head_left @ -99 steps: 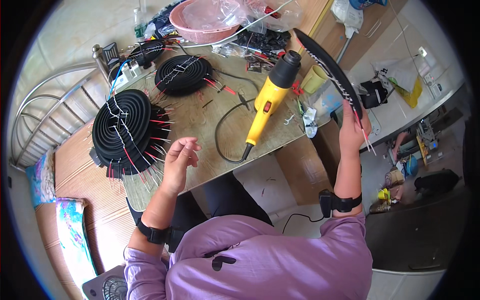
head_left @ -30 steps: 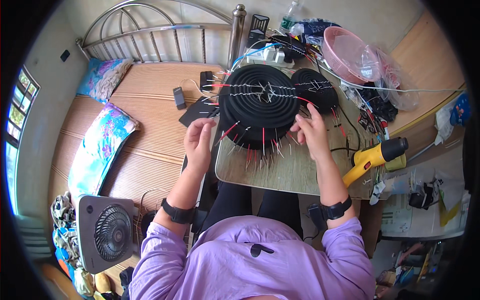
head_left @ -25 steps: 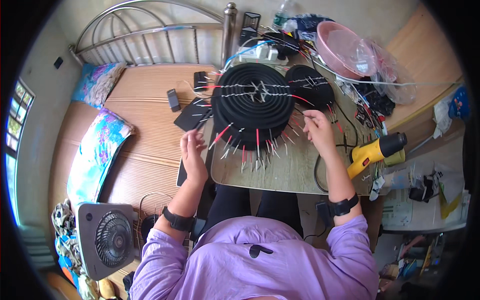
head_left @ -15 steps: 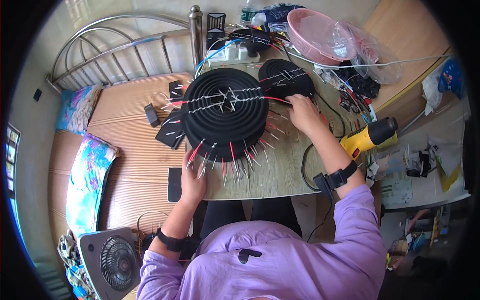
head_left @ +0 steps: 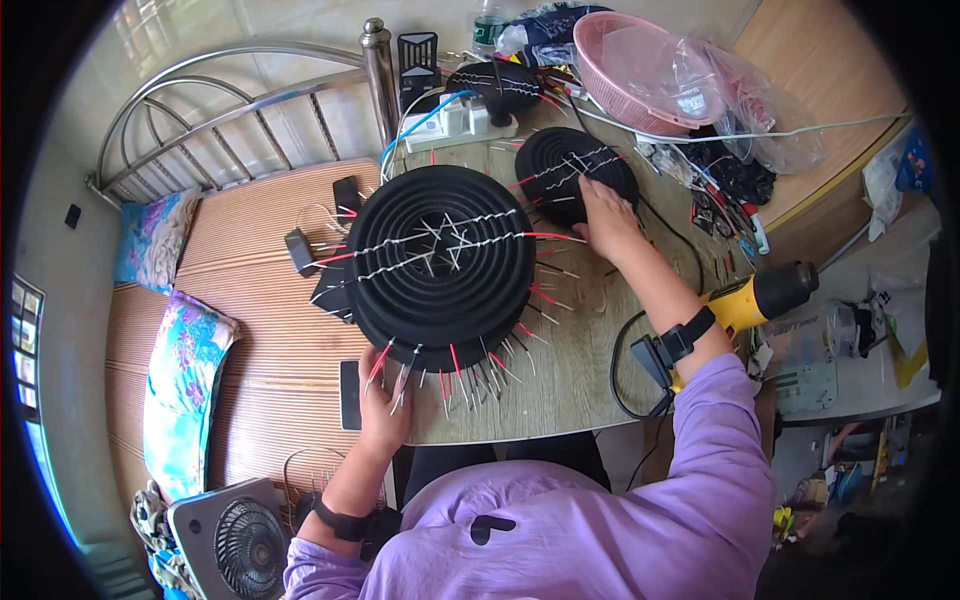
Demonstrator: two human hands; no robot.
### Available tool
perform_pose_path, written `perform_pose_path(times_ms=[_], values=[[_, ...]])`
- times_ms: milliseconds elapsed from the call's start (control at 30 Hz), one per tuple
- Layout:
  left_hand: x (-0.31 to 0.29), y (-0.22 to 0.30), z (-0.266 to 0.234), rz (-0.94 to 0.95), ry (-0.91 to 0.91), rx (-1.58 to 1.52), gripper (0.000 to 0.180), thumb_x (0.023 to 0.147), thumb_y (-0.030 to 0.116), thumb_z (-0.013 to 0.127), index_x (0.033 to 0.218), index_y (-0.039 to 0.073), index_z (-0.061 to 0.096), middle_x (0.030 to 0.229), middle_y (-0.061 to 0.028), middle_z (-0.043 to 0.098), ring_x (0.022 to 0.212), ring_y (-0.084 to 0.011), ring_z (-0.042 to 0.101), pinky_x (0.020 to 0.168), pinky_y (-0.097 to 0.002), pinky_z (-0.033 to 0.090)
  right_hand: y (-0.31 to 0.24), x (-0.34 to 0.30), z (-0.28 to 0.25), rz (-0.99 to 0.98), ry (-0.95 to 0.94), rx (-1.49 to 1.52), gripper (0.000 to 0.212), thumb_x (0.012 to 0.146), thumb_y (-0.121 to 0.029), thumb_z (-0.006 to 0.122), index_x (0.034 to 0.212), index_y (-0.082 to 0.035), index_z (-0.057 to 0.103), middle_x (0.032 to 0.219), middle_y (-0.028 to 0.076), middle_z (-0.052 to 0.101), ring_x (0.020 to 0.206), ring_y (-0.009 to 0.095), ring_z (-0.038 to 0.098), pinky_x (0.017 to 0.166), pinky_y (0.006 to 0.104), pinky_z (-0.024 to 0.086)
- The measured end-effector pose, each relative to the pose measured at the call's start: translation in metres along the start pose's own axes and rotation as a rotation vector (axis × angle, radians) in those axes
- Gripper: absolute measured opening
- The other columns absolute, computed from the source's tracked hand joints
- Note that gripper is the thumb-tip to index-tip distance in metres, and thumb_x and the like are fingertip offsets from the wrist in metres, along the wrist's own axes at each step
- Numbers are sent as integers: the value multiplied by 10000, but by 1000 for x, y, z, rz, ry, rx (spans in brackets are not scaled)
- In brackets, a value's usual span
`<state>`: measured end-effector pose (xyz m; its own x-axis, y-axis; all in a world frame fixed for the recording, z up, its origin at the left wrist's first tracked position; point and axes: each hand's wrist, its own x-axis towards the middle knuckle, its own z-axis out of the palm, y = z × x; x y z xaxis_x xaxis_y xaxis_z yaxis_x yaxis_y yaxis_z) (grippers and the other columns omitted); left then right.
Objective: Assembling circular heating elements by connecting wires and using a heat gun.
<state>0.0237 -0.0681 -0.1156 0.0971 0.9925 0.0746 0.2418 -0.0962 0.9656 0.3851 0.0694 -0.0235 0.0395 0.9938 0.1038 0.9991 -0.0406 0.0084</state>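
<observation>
A stack of black ringed discs [head_left: 410,290] stands on the table before me. Bare-ended red, white and dark wires stick out around its side, and two twisted strands cross its top. My left hand [head_left: 383,410] is at the stack's near left edge, its fingers stretched up against the side among the wires. Behind and to the right lies a smaller black ringed disc [head_left: 545,160], also crossed by twisted wires. My right hand [head_left: 608,222] rests with outstretched fingers on this disc's near right edge. Its thumb is close to the tip of a red wire [head_left: 552,236] from the stack.
A yellow and black heat gun [head_left: 735,305] lies at the table's right, with its cord looping nearby. Behind are a pink basket [head_left: 590,75], plastic bags, pens, a white power strip [head_left: 450,128] and another black disc [head_left: 500,85]. A bed [head_left: 270,350] adjoins on the left.
My right hand has moved from beside the red wire's end onto the smaller disc, its fingers straightening. My left hand stays at the stack's edge. The whole view has shifted slightly.
</observation>
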Motion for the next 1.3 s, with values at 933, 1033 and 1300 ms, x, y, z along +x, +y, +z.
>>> perform_pose_path(times_ms=[933, 1033, 1300], values=[[-6, 30, 9, 41, 152, -81, 408, 850, 45, 524, 1219, -20, 364, 1072, -116, 523, 985, -179, 517, 867, -277, 390, -6, -134, -113, -205, 643, 139, 752, 474, -399, 804, 1096, -109, 498, 1063, 73, 486, 1023, 258, 439, 920, 412, 267], [-15, 22, 6, 107, 275, -123, 347, 861, 82, 509, 1177, -21, 407, 1025, -102, 526, 913, -173, 522, 830, -275, 397, -13, -156, -119, -254, 643, 184, 753, 458, -433, 798, 1079, -113, 515, 1055, 65, 485, 1013, 252, 441, 920, 410, 266], [-26, 70, 2, 791, 199, -4, 290, 830, 217, 510, 981, -30, 513, 927, -116, 551, 783, -213, 512, 755, -310, 390, -33, -192, -107, -512, 516, 253, 749, 452, -494, 765, 1075, -145, 535, 1006, 28, 475, 1004, 209, 438, 956, 417, 230]])
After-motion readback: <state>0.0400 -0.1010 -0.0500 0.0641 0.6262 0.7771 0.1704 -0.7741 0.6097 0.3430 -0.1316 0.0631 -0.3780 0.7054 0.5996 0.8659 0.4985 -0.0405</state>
